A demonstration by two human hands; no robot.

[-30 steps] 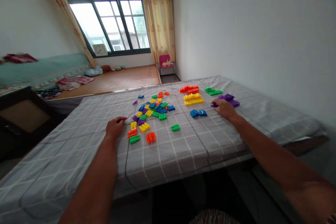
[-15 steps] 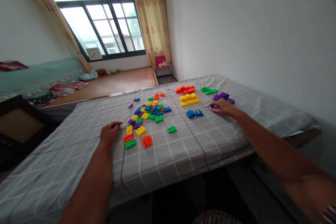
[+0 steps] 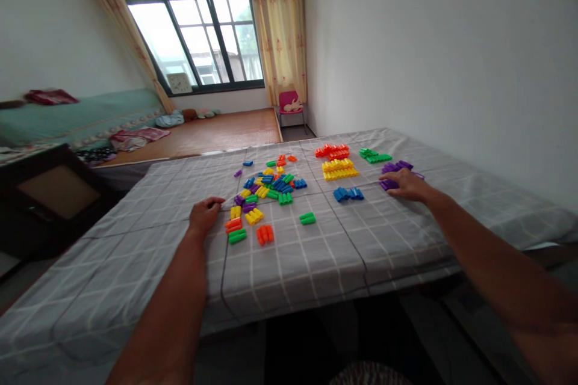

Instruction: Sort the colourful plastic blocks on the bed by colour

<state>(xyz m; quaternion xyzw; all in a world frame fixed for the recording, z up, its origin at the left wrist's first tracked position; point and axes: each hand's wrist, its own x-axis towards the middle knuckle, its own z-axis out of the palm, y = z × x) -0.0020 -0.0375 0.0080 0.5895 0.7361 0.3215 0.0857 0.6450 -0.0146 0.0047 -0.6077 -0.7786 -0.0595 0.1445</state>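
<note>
1. Purple ribbed plastic blocks (image 3: 397, 166) lie toward the tabletop's right edge, partly under the right hand (image 3: 403, 184); its fingers bend down onto them, but I can't tell whether they grip one.
2. Inward sit blue ribbed plastic blocks (image 3: 342, 194); toward the far edge, yellow (image 3: 339, 172), orange-red (image 3: 333, 152) and green ribbed plastic blocks (image 3: 376, 156).
3. The left hand (image 3: 206, 214), loosely curled, rests on grey checked cloth (image 3: 316, 258) beside a scattered multicoloured plastic pile (image 3: 273, 194).

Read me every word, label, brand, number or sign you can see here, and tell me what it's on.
No readable text.
Square clock by the window: dial markings too small and blurred to read.
Purple blocks at the right hand: no lettering visible.
</note>
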